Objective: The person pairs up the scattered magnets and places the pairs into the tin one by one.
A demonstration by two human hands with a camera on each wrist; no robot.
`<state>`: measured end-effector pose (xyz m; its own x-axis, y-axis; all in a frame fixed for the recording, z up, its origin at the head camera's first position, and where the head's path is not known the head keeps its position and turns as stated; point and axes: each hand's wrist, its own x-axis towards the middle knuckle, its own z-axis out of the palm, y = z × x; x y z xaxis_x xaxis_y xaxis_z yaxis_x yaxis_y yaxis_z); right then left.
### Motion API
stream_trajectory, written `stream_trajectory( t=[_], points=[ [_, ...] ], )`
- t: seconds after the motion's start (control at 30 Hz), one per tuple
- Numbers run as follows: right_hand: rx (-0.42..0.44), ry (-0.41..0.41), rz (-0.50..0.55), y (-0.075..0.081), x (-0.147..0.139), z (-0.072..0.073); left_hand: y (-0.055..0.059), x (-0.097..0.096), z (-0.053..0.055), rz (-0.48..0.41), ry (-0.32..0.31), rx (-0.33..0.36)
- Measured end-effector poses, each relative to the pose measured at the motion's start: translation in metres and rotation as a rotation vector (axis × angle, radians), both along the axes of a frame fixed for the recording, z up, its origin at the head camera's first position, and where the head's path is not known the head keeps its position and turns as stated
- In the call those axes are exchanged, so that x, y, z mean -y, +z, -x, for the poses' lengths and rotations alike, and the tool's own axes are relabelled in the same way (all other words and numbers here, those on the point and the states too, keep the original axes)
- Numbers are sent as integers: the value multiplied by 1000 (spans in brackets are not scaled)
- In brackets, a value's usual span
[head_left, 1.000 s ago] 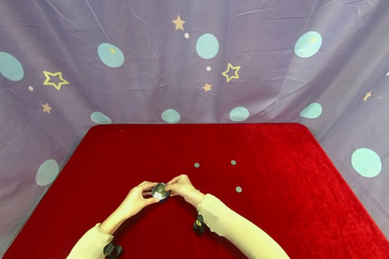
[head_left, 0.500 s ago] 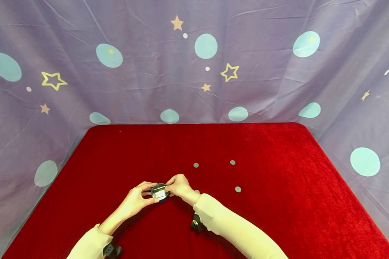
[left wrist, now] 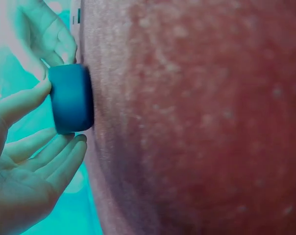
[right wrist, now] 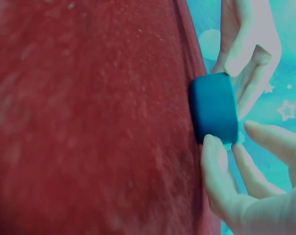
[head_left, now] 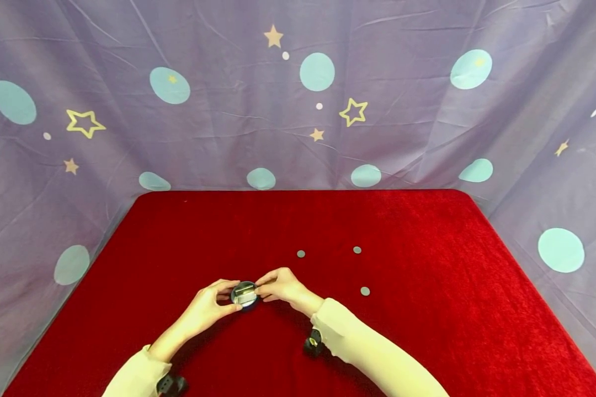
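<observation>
A small round container with a blue side and a shiny metal top (head_left: 245,296) sits on the red cloth, left of centre. My left hand (head_left: 205,310) grips it from the left, thumb on the near side and fingers on the far side. From the right, my right hand (head_left: 285,289) holds its rim, one fingertip over the edge of the top. Both wrist views show the blue container's side (left wrist: 71,100) between the two hands. In the right wrist view, right fingertips touch the lower side of the container (right wrist: 215,107). A dark gap and a pale flat panel show in its top.
Small grey discs lie beyond and to the right of the right hand, among them a near disc (head_left: 365,291), a far right disc (head_left: 357,250) and a far left disc (head_left: 301,253). A purple patterned curtain (head_left: 288,110) borders the red-covered table (head_left: 427,275).
The container's top has turned from a smooth shiny dome to a flat panel with a dark gap. The right hand has shifted slightly right. The left hand keeps its grip.
</observation>
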<state>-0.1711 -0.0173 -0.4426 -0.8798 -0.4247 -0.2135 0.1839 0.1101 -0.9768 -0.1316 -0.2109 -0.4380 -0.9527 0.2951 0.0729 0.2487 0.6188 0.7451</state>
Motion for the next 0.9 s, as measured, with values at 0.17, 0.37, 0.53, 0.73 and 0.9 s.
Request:
stream_trajectory(
  t=[0.17,0.37,0.53,0.73,0.9],
  points=[
    [-83,84,-49,10,-14,-2,8,-2,-2,60,13,-75],
    [-238,190,-120,42,-36,-15,17,-9,-5,93,17,-149],
    [-382,239,-229,31,-56,-8,21,-19,-6,58,-27,-156],
    [-455,232,-265,25,-81,-7,24,-36,-3,13,-75,-138],
    [-489,190,-302,25,-101,-11,26,-52,1,5,-95,-179]
  ],
)
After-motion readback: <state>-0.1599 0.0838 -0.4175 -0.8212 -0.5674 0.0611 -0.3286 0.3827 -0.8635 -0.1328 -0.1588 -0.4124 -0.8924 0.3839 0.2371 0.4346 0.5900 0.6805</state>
